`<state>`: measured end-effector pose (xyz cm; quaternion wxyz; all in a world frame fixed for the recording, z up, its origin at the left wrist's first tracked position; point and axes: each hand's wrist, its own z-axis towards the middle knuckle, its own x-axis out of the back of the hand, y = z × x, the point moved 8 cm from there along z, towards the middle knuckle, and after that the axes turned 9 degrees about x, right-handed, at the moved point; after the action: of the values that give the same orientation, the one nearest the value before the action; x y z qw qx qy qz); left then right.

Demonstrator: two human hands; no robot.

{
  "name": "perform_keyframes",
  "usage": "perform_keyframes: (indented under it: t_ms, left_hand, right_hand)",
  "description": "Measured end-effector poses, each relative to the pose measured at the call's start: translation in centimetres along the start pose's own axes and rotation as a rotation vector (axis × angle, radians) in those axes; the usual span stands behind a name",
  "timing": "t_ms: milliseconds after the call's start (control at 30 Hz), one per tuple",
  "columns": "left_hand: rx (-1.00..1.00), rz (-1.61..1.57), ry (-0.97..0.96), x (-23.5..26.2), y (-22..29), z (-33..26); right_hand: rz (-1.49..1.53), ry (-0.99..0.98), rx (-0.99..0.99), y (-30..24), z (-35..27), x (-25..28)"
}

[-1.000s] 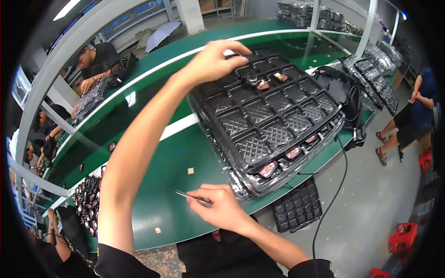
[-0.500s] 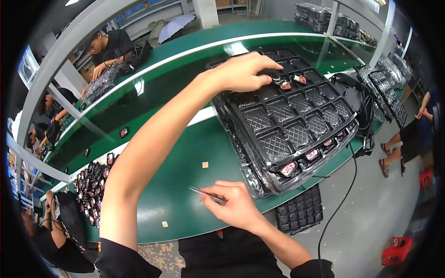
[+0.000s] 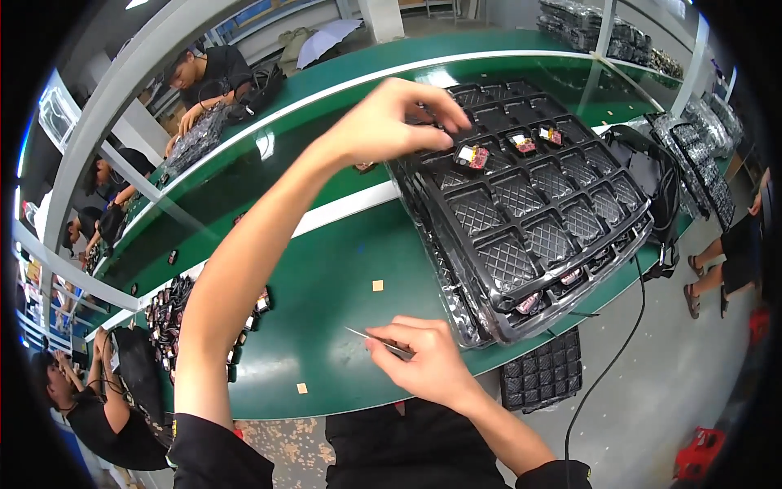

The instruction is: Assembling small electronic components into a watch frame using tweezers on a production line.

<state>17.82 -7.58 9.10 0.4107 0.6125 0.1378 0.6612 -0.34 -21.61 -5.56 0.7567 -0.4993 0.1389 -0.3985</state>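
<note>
My left hand [image 3: 379, 126] hovers above the far left part of a black plastic tray [image 3: 505, 208]. Its thumb and fingers are spread, with nothing visible between them. Just below the fingertips, a small black, red and white electronic module [image 3: 471, 156] lies in a tray pocket. Two similar modules, a near one [image 3: 522, 144] and a far one [image 3: 551, 136], sit to its right in the same row. Low over the green table [image 3: 326, 277], my right hand [image 3: 428, 363] is closed around thin metal tweezers [image 3: 397, 347], whose tips point left.
More trays are stacked underneath, with modules showing at the near edge. A pile of modules [image 3: 167, 314] lies left of my forearm. Small tan squares [image 3: 377, 286] dot the table. A black cable [image 3: 623, 342] hangs at right. Other people work along the left side.
My left hand has drawn back to the left and its fingers have parted. A module now shows in the pocket beneath it. The right hand still grips the tweezers; the view has shifted slightly.
</note>
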Motion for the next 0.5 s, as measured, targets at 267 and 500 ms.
perform_keyframes:
  t_ms: [267, 500]
  left_hand:
    - [0.463, 0.433, 0.318, 5.3, -14.9, -6.3]
    - [0.448, 0.441, 0.331, 0.3, -17.4, -8.6]
  right_hand:
    - [-0.004, -0.019, 0.005, -0.6, 0.2, -0.5]
    - [-0.027, -0.028, -0.008, -0.5, 0.2, -1.0]
